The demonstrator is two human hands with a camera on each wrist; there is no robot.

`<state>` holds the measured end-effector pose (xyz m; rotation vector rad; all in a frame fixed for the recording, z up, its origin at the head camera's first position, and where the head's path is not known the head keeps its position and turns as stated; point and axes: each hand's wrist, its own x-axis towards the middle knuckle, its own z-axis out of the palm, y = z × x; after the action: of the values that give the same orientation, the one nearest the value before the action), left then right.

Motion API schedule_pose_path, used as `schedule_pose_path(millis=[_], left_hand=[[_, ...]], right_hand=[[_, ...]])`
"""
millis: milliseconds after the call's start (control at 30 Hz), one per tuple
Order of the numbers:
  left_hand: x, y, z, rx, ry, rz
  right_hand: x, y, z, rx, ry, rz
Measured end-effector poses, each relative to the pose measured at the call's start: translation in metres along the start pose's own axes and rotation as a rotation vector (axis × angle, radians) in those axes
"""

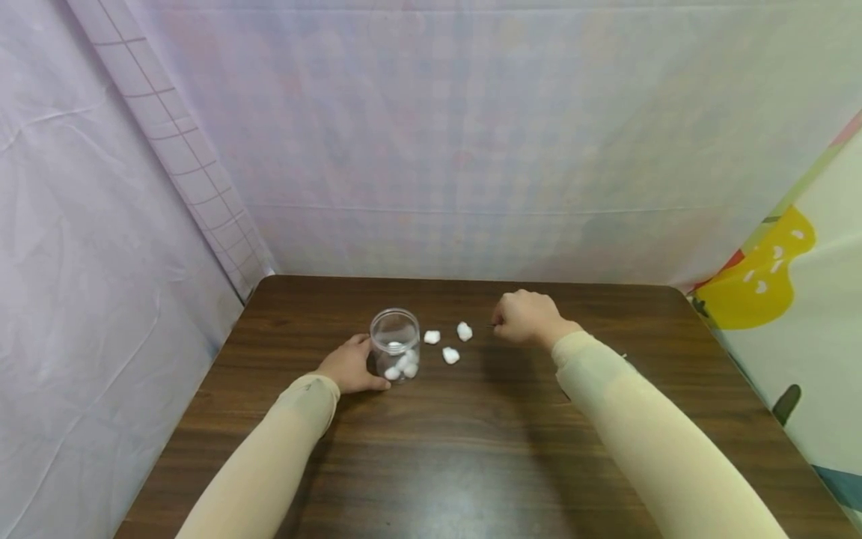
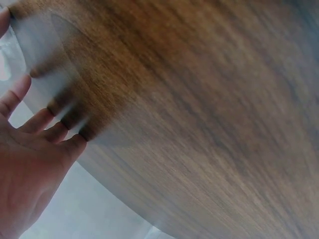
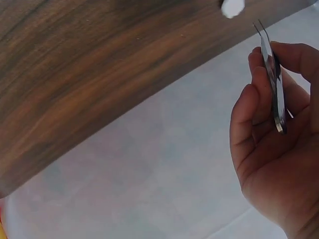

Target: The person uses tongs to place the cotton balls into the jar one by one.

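A clear jar (image 1: 395, 329) stands upright with its mouth uncovered and several white cotton balls (image 1: 404, 365) at the bottom. My left hand (image 1: 350, 367) holds it low on its left side, thumb at the front and fingers toward the back. In the left wrist view the other fingers (image 2: 37, 119) stretch out close over the tabletop. My right hand (image 1: 527, 316) holds metal tweezers (image 3: 273, 74), whose two thin tips stand slightly apart with nothing between them. Left of the tweezers, three loose cotton balls (image 1: 450, 355) lie between jar and right hand.
The brown wood-grain table (image 1: 417, 449) ends at the back against a pale hanging cloth (image 1: 465, 150). White sheeting (image 1: 81, 299) hangs at the left; a sheet with a yellow print (image 1: 761, 277) hangs at the right. A small pale bit (image 1: 624, 355) shows beside the right sleeve.
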<state>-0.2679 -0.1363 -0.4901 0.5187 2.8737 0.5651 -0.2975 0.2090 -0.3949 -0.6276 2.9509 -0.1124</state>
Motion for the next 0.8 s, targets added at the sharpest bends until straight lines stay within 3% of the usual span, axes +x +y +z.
schedule_pose_path(millis=[433, 800], left_hand=[[0.000, 0.000, 0.001, 0.002, 0.003, -0.008], [0.000, 0.001, 0.001, 0.010, 0.006, -0.004]], right_hand=[[0.008, 0.001, 0.016, -0.019, 0.065, 0.003], [0.015, -0.009, 0.023, -0.032, 0.071, 0.010]])
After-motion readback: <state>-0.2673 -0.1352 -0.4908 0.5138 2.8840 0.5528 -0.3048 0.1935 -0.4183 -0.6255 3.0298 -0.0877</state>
